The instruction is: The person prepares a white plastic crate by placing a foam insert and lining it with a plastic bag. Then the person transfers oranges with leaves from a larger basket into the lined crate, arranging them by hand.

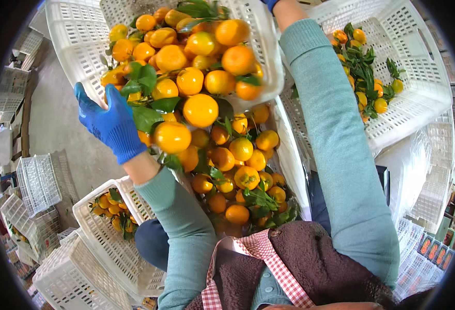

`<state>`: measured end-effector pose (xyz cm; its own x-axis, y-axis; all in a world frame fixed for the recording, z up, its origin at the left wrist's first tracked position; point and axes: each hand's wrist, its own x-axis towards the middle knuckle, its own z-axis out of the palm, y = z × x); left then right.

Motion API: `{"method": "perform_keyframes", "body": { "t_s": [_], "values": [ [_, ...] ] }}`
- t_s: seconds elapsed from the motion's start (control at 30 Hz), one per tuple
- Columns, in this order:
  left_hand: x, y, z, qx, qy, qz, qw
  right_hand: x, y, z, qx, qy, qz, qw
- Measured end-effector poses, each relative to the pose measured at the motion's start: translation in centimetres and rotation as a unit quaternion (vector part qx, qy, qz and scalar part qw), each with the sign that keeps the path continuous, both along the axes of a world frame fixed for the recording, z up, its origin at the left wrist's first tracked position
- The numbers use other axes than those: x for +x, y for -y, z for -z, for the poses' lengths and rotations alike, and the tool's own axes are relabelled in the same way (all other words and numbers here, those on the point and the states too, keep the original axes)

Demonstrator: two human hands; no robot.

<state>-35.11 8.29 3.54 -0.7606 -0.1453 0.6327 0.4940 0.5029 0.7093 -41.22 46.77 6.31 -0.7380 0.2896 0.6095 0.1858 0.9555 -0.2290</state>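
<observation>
A white perforated plastic crate (62, 31) is tilted towards me, and mandarins (171, 58) with green leaves tumble over its near edge. Beneath lies a heap of leafy mandarins (240, 150) in a white-sided container (292, 150). My left hand (106, 121), in a blue knitted glove, is at the crate's near left corner, thumb and fingers on either side of the rim. Only a sliver of blue glove shows of my right hand (270, 4), by the crate's far right side at the top edge; its fingers are out of sight.
At right stands another white crate (413, 93) with some leafy mandarins. A white crate (90, 206) with more fruit is at lower left, near my knee. Stacked crates (41, 181) line the left side. Clear plastic film (416, 165) hangs beneath the right crate.
</observation>
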Motion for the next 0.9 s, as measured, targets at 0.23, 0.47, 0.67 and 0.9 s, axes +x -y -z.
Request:
{"method": "perform_keyframes", "body": {
  "t_s": [0.23, 0.47, 0.67, 0.9],
  "values": [
    [-0.3, 0.1, 2.4, -0.154, -0.007, -0.121, 0.981, 7.9, 3.4, -0.2, -0.070, -0.013, -0.067, 0.995],
    [1.9, 1.8, 3.6, -0.228, 0.107, -0.051, 0.966, 31.0, 20.7, 5.1, -0.149, 0.251, -0.371, 0.881],
    [5.9, 7.3, 3.9, -0.222, 0.238, 0.163, 0.931, 35.9, 23.0, 7.7, -0.030, 0.400, -0.275, 0.874],
    [18.6, 9.1, 3.7, -0.358, 0.004, 0.263, 0.896, 35.6, 20.5, 8.0, -0.136, 0.441, -0.223, 0.859]
  ]
}}
